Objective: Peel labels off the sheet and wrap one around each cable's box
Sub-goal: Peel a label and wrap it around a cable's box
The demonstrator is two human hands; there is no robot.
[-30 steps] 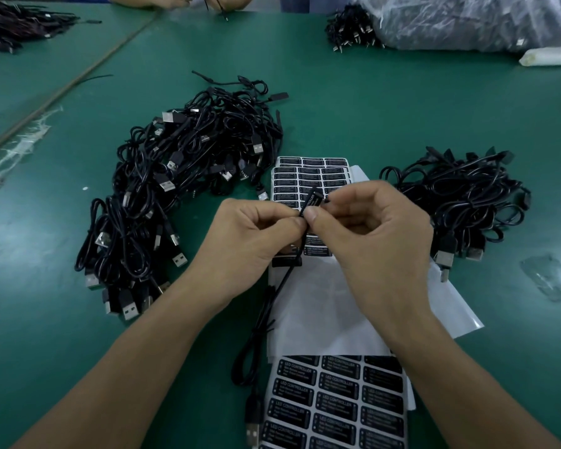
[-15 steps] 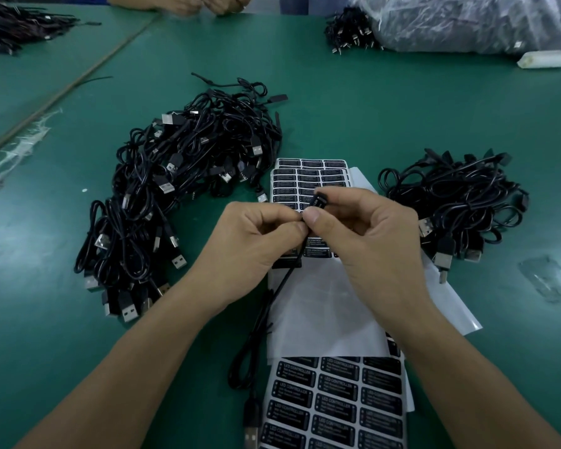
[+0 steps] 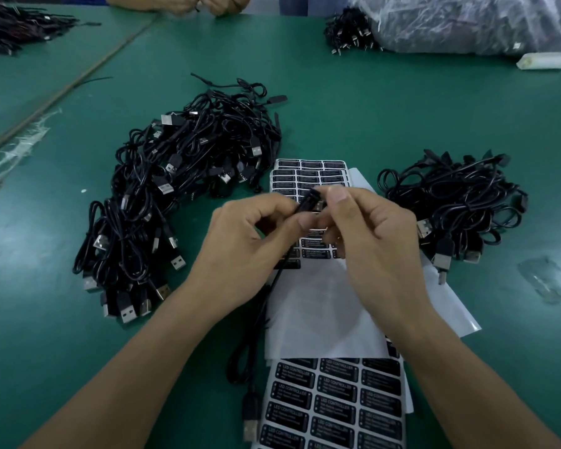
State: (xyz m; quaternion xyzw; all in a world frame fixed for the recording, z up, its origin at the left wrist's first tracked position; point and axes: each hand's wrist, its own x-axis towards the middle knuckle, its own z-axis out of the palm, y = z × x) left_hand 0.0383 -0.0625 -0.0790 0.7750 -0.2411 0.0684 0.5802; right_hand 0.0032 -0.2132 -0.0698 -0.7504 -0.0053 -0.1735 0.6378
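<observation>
The left hand [image 3: 250, 244] and the right hand [image 3: 376, 241] both pinch one cable's little box [image 3: 307, 201], and I think the big pile [image 3: 182, 189] on the desk [image 3: 353, 108] is not done yet.

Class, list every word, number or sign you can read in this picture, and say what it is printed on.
"LED CONTROLLER": white heading on each black rectangular label of the near white label sheet.
Smaller lines under that heading: too blurred to read.
Far white label sheet: print too small and blurred to read.
No other text is readable.
</observation>
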